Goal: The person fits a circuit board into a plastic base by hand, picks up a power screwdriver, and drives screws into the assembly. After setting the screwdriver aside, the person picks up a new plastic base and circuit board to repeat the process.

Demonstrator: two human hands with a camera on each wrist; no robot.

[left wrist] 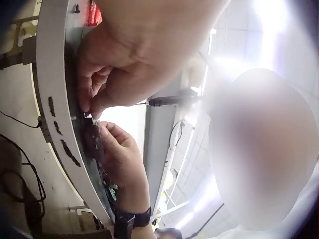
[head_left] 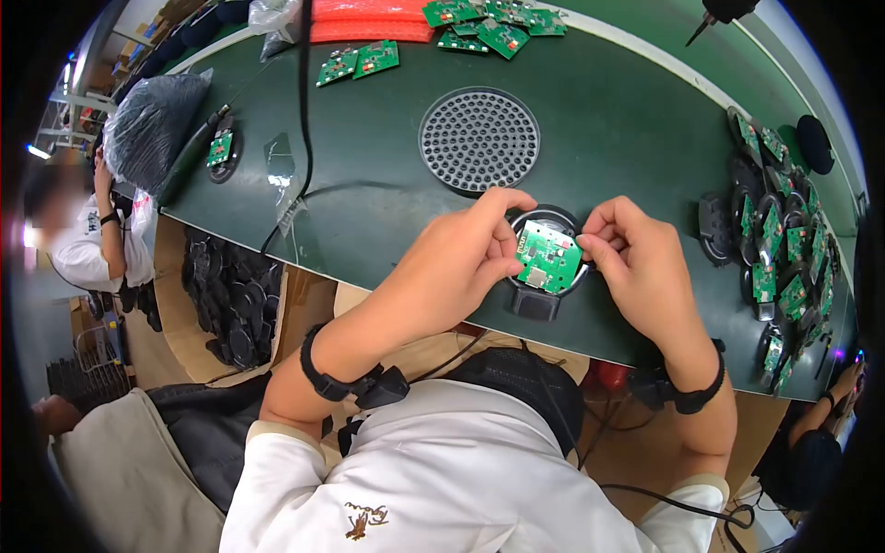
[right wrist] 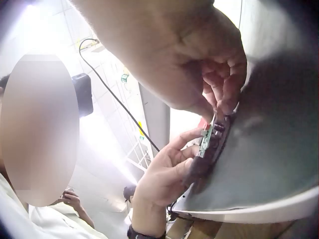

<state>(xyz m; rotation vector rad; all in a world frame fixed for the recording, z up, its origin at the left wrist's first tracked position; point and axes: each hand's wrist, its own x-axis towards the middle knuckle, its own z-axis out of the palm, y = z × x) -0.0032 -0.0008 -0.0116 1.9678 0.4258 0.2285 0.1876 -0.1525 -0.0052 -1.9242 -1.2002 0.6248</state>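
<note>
A green circuit board (head_left: 551,260) lies over a round black plastic housing (head_left: 536,305) near the table's front edge. At the board's left edge, my left hand (head_left: 461,256) pinches it between thumb and curled fingers. My right hand (head_left: 640,269) pinches the opposite edge with thumb and forefinger. In the right wrist view the board (right wrist: 205,142) is seen edge-on, slightly tilted against the dark housing (right wrist: 219,140). Fingers cover parts of the housing's rim. From the left wrist view, the left hand (left wrist: 124,64) hides most of the board.
A round perforated grille (head_left: 479,140) lies behind the hands. Many housings with boards (head_left: 774,240) are heaped at the right, and loose boards (head_left: 502,37) lie at the back. A black cable (head_left: 306,111) hangs at the left. A box of black parts (head_left: 230,304) stands below the table edge.
</note>
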